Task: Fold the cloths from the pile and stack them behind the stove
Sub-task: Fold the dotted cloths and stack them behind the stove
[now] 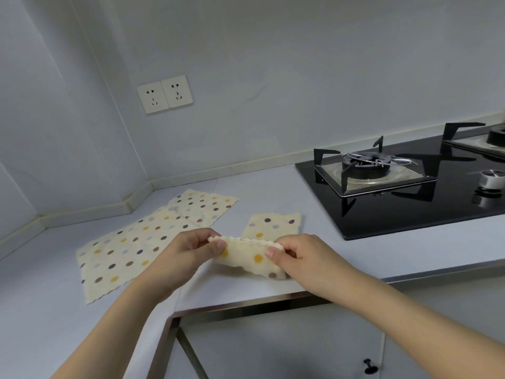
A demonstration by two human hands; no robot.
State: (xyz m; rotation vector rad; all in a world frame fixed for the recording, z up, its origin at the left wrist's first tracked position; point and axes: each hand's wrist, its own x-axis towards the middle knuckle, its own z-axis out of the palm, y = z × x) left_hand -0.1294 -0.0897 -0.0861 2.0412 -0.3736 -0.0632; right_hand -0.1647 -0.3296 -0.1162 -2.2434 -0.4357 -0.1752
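A cream cloth with coloured dots (247, 259) is folded over and lifted a little off the grey counter (259, 184). My left hand (191, 250) pinches its upper left corner and my right hand (297, 255) pinches its upper right corner. A small folded dotted cloth (276, 224) lies flat just behind them. To the left, unfolded dotted cloths lie overlapping, a large near one (123, 251) and one farther back (203, 205). The black glass stove (404, 187) sits to the right.
A double wall socket (164, 94) is on the back wall. The stove has burner grates and a metal knob (493, 177). The counter's metal front edge (246, 305) runs below my hands, with a cabinet door and black knob (369, 365) underneath.
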